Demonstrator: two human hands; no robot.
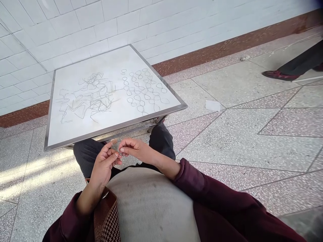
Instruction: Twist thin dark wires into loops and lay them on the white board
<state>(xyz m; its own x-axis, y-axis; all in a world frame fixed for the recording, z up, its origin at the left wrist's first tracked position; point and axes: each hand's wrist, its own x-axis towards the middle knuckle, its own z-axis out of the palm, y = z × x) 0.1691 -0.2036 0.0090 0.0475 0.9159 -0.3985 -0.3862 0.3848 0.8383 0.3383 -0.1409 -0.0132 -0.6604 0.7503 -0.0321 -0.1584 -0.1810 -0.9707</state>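
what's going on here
A seated person pinches a small piece of thin wire between the fingertips of their left hand and right hand, over their lap. In front of them, a steel-edged white table bears a tangle of zigzag wire and rows of figure-eight wire loops. Off to the upper right, another person's maroon shoe rests on the terrazzo floor.
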